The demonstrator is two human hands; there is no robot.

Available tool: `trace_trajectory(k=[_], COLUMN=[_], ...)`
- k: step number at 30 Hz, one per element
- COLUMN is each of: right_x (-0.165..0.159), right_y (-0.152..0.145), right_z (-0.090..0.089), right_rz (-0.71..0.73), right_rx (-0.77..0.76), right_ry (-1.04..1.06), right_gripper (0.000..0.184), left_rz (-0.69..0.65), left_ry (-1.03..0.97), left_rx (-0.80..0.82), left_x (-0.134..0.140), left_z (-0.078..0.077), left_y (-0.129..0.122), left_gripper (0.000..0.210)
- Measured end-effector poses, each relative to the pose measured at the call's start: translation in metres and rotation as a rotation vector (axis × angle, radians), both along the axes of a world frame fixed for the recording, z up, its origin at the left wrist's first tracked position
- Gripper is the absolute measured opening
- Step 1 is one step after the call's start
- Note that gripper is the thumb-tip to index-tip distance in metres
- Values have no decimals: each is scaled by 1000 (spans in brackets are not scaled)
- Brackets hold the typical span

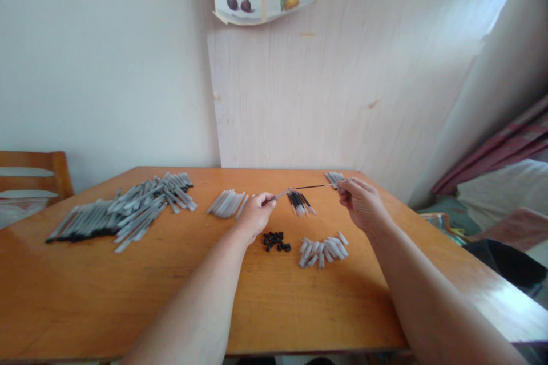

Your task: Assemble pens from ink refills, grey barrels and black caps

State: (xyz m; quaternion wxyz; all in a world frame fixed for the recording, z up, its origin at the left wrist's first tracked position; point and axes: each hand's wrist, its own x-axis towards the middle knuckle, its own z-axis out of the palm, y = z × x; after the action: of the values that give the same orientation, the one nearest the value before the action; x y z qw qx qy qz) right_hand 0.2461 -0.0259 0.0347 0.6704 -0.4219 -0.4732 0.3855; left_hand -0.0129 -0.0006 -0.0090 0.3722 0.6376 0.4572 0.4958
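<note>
My left hand [257, 214] pinches a translucent whitish pen barrel [281, 194] above the middle of the table. Opposite it, my right hand [359, 197] grips the pale end of a thin pen refill [310, 186]. The refill's black stretch points left, and its far end meets or nearly meets the barrel; I cannot tell whether it is inside. Just below lie several black-inked refills [301, 203]. Small black plugs [276, 240] are scattered nearer me, beside a heap of short whitish caps [323, 251]. A row of translucent barrels [226, 203] lies partly behind my left hand.
On the wooden table [192, 302], a big heap of whitish pens [141, 205] lies at left, alongside a row of black-ended pens [89, 219]. Another small bundle [334, 177] rests at the back right. A wooden chair [62, 174] stands beyond the left edge.
</note>
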Motion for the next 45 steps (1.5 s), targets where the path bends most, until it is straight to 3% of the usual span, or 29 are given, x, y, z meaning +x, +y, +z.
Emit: trace_trajectory(k=[15, 30, 37, 45], right_x=[0, 6, -10, -37], right_y=[1, 3, -1, -4], right_z=[-2, -2, -7, -22], right_rz=[-23, -7, 16, 71], right_rx=[-5, -20, -43, -16], right_ry=[-11, 35, -139, -517], right_gripper=[22, 21, 20, 25], left_rz=[-30, -138, -248, -368], left_ry=[337, 253, 240, 132], left_rx=[108, 41, 12, -145], left_x=[-3, 0, 4, 7], left_z=[-5, 2, 8, 16], left_y=[2, -6, -14, -23], left_gripper=[23, 25, 22, 26])
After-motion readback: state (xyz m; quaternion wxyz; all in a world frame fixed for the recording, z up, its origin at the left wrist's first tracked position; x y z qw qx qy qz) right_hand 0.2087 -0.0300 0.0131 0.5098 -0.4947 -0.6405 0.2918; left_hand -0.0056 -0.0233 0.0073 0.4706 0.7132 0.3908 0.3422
